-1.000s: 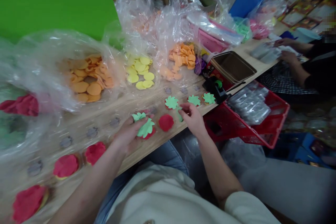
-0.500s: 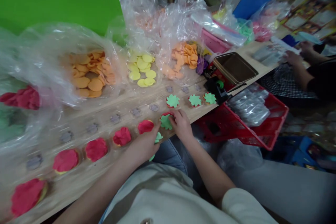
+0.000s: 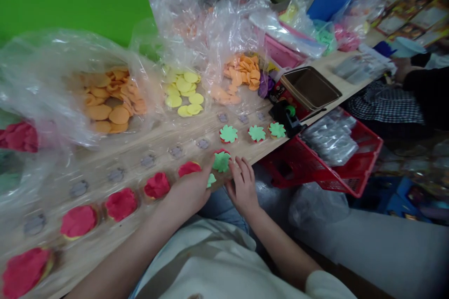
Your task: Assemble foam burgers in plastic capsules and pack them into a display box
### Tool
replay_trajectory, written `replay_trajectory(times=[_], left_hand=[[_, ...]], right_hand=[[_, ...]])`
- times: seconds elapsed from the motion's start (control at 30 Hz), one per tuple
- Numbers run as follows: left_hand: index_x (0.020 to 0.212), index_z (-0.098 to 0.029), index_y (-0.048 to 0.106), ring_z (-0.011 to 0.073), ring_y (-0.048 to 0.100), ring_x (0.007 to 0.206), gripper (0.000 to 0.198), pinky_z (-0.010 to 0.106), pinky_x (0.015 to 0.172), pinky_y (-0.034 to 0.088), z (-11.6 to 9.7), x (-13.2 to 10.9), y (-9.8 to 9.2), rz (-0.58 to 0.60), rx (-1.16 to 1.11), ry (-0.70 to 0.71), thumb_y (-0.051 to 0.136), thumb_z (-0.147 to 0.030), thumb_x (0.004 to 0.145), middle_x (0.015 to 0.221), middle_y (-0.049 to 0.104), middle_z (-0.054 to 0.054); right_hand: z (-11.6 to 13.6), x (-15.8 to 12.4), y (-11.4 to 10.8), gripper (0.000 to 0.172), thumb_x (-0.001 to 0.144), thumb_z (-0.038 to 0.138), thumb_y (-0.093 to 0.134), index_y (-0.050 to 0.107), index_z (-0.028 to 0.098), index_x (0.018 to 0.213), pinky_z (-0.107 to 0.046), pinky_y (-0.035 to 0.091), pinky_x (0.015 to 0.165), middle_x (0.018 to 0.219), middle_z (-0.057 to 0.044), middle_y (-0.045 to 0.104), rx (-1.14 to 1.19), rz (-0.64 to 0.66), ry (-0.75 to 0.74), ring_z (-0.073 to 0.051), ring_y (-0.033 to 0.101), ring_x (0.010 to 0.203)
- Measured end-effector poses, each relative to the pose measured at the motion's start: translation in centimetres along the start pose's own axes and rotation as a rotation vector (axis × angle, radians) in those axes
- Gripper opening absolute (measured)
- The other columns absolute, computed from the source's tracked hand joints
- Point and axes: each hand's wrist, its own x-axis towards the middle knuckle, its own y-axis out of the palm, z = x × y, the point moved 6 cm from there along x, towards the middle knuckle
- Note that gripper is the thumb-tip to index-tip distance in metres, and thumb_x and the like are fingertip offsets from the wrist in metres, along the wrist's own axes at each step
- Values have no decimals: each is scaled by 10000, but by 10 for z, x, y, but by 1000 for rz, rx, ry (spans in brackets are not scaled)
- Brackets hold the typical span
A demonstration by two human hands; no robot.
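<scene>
My left hand (image 3: pixel 189 192) curls at the near edge of the wooden table (image 3: pixel 164 140), holding a few green leaf cutouts (image 3: pixel 211 180) beside a red flower piece (image 3: pixel 188 168). My right hand (image 3: pixel 243 186) lies at the table edge with fingers spread and nothing in it, its tips touching a green leaf cutout (image 3: pixel 221 161) set on a red piece. Three red pieces topped with green leaves (image 3: pixel 228 133) stand in a row further right. Several bare red flower pieces (image 3: pixel 121 203) run off to the left.
Clear bags hold orange discs (image 3: pixel 105 98), yellow discs (image 3: pixel 184 93) and more orange discs (image 3: pixel 242 74). A brown tin (image 3: pixel 310 88) and a black punch tool (image 3: pixel 286 117) stand right. A red basket (image 3: pixel 365 159) of packets hangs below. Another person's arm (image 3: pixel 421 79) is far right.
My right hand set a green leaf on a red piece, then drew back toward the table edge and spread flat. My left hand slid right along the edge with its leaves.
</scene>
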Motion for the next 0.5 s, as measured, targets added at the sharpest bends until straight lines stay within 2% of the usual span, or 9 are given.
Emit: replay_trajectory(times=[0.1, 0.2, 0.33, 0.4, 0.5], left_hand=[[1422, -208, 122, 238, 633, 679, 670, 291, 593, 456, 3, -3, 7, 65, 5, 34, 395, -181, 811, 827, 660, 116], [1416, -158, 144, 242, 639, 676, 673, 290, 581, 461, 5, 0, 16, 118, 23, -11, 397, -147, 792, 793, 661, 127], [1415, -123, 113, 243, 641, 654, 724, 285, 562, 458, -1, 4, 18, 105, 31, -4, 420, -123, 760, 757, 662, 118], [1417, -116, 83, 242, 638, 637, 727, 283, 549, 452, -3, 5, 13, 62, 28, -10, 422, -151, 776, 735, 658, 111], [1421, -133, 76, 241, 636, 644, 726, 280, 555, 448, -1, 4, 7, 26, 49, -42, 445, -239, 805, 736, 653, 111]], right_hand=[[-2, -5, -2, 388, 834, 230, 488, 517, 185, 1218, -496, 347, 981, 1343, -133, 400, -21, 21, -13, -302, 237, 1306], [-1, -2, -5, 361, 827, 211, 492, 547, 199, 1183, -491, 360, 962, 1325, -118, 420, -7, 40, -21, -308, 254, 1291], [-13, 28, -17, 344, 866, 212, 440, 533, 169, 1194, -407, 400, 929, 1103, -115, 545, 42, -36, 74, -229, 457, 1078], [-16, 47, -17, 340, 873, 268, 451, 543, 166, 1185, -403, 414, 902, 1060, -122, 549, -2, -17, 72, -230, 477, 1011], [-11, 64, -5, 307, 850, 294, 499, 573, 213, 1136, -442, 408, 897, 1187, -127, 498, -62, 82, -40, -267, 432, 1087]])
